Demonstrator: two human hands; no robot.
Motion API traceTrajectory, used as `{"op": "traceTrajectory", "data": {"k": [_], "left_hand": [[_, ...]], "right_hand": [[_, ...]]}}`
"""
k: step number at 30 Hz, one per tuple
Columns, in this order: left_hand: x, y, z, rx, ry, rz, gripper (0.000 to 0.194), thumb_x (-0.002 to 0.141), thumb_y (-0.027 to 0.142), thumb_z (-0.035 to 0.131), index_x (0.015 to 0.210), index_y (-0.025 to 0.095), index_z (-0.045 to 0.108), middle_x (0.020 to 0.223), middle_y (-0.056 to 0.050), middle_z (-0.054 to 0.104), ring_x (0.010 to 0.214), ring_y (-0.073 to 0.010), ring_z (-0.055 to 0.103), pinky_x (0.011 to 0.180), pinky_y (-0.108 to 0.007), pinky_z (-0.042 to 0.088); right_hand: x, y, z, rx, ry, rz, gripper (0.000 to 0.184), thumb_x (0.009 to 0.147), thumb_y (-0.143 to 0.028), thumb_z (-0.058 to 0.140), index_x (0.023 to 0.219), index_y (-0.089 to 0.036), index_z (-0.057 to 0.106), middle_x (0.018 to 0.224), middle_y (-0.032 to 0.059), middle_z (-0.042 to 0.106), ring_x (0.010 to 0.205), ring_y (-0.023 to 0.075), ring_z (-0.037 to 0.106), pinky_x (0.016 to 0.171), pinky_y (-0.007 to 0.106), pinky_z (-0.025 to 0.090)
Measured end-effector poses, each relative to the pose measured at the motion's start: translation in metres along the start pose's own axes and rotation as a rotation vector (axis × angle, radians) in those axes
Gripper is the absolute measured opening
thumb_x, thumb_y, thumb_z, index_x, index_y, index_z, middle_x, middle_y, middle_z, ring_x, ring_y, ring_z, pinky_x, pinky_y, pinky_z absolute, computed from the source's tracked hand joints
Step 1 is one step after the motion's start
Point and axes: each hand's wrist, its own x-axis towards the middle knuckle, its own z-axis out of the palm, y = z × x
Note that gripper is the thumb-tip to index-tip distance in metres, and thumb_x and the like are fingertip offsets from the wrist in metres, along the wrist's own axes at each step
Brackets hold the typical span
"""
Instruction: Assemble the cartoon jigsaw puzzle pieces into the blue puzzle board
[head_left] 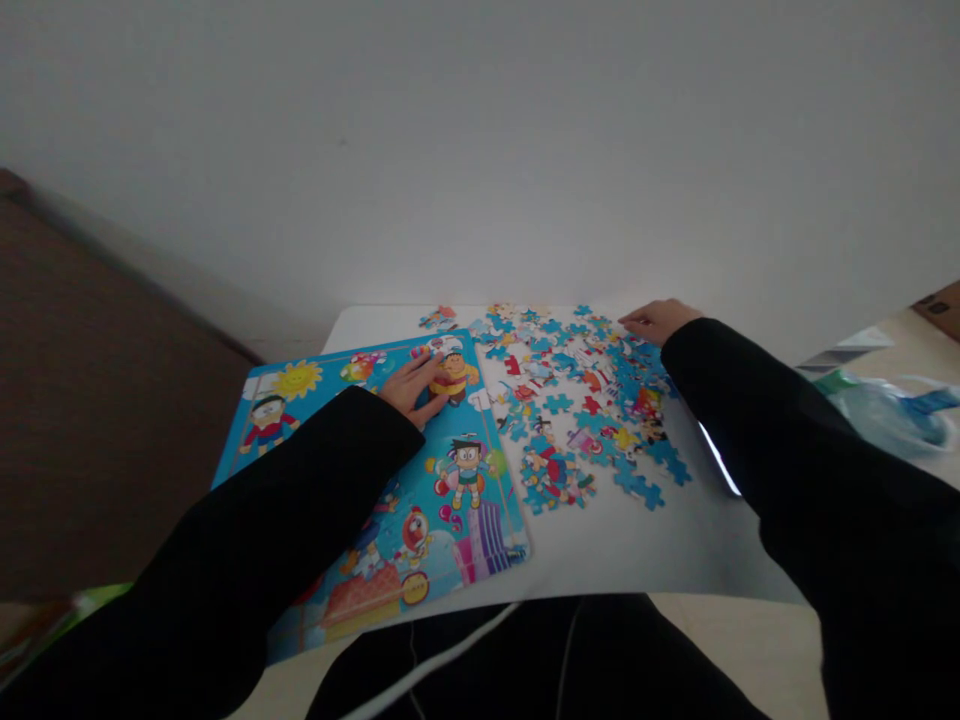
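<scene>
The left hand (414,388) lies palm down on a blue picture board (442,465), its fingers slightly spread and gripping nothing; the board reaches out to the left of those fingers and back toward the body, with a printed sun to their left and a figure in green just nearer the body. To the right of the left fingers, past the board's edge, loose jigsaw pieces (559,404) are scattered over a white table (615,560), running up to the right hand (661,320). That hand's fingers are bent together at the far edge of the pieces; whether they pinch one, I cannot tell. Nearer the body from the right fingers, a joined cluster (555,475) of pieces sits beside the board. Beyond both sets of fingers rises a pale wall (480,150).
</scene>
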Motion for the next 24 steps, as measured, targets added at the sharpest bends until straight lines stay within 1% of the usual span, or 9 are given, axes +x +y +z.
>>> {"op": "traceTrajectory", "data": {"k": [2,5,8,12,15,17,20,22,24], "left_hand": [[0.002,-0.005,0.003,0.017,-0.005,0.005,0.049,0.084,0.048,0.037,0.111,0.012,0.057,0.135,-0.015,0.046,0.131,-0.0282,0.035,0.108,-0.045,0.031],[0.004,-0.011,0.005,0.028,-0.011,0.013,0.048,0.083,0.049,0.037,0.109,0.014,0.058,0.138,-0.014,0.043,0.130,-0.0285,0.036,0.108,-0.046,0.031],[0.003,-0.010,0.005,0.016,-0.006,-0.003,0.049,0.083,0.051,0.038,0.111,0.016,0.058,0.138,-0.013,0.042,0.130,-0.0288,0.036,0.108,-0.048,0.030],[0.001,-0.007,0.005,-0.016,0.017,-0.022,0.052,0.085,0.051,0.037,0.117,0.014,0.053,0.139,-0.014,0.042,0.131,-0.0282,0.034,0.109,-0.045,0.030],[0.001,-0.006,0.007,-0.025,0.044,-0.037,0.054,0.085,0.051,0.038,0.119,0.012,0.051,0.138,-0.015,0.043,0.130,-0.0281,0.035,0.108,-0.044,0.031],[0.001,-0.006,0.008,-0.017,0.052,-0.050,0.056,0.084,0.052,0.037,0.122,0.013,0.049,0.137,-0.014,0.043,0.131,-0.0276,0.035,0.108,-0.045,0.031],[0.001,-0.004,0.006,-0.004,0.024,-0.058,0.059,0.085,0.053,0.035,0.127,0.013,0.044,0.139,-0.013,0.042,0.132,-0.0267,0.033,0.107,-0.045,0.031],[0.001,-0.004,0.004,0.001,-0.009,-0.050,0.062,0.085,0.054,0.034,0.130,0.012,0.041,0.139,-0.013,0.041,0.133,-0.0267,0.032,0.108,-0.046,0.030],[0.002,-0.004,0.002,0.013,-0.028,-0.050,0.063,0.085,0.054,0.033,0.131,0.011,0.041,0.140,-0.013,0.040,0.133,-0.0268,0.030,0.108,-0.046,0.029]], "right_hand": [[-0.001,0.000,0.007,-0.025,-0.060,0.018,0.036,0.085,-0.036,0.047,0.114,-0.025,0.066,0.101,0.0067,0.070,0.093,0.0243,0.063,0.077,0.034,0.049],[0.001,0.001,0.011,-0.018,-0.078,-0.013,0.038,0.084,-0.036,0.047,0.115,-0.024,0.065,0.103,0.0072,0.069,0.096,0.0250,0.063,0.080,0.034,0.049],[0.007,0.002,0.014,0.001,-0.044,-0.061,0.039,0.085,-0.035,0.044,0.118,-0.026,0.062,0.107,0.0057,0.068,0.098,0.0245,0.062,0.083,0.036,0.049],[0.016,-0.006,0.023,0.011,0.060,-0.196,0.046,0.086,-0.019,0.036,0.128,-0.022,0.054,0.127,0.0038,0.057,0.112,0.0205,0.055,0.095,0.033,0.043],[0.019,-0.016,0.024,-0.013,0.033,-0.265,0.045,0.087,-0.017,0.036,0.128,-0.019,0.053,0.128,0.0042,0.056,0.115,0.0195,0.053,0.099,0.032,0.039],[0.016,-0.022,0.020,-0.043,-0.001,-0.254,0.043,0.087,-0.021,0.038,0.127,-0.022,0.055,0.125,0.0031,0.058,0.112,0.0199,0.054,0.096,0.032,0.041],[0.008,-0.032,0.010,-0.110,-0.048,-0.198,0.041,0.088,-0.025,0.039,0.124,-0.028,0.057,0.120,0.0024,0.062,0.106,0.0222,0.058,0.086,0.035,0.046],[0.002,-0.043,0.002,-0.159,-0.033,-0.203,0.039,0.089,-0.027,0.037,0.121,-0.029,0.059,0.119,0.0038,0.062,0.104,0.0245,0.057,0.081,0.037,0.047],[-0.002,-0.059,-0.005,-0.180,0.019,-0.267,0.038,0.091,-0.029,0.036,0.121,-0.029,0.059,0.120,0.0048,0.061,0.105,0.0254,0.056,0.077,0.038,0.047]]}}
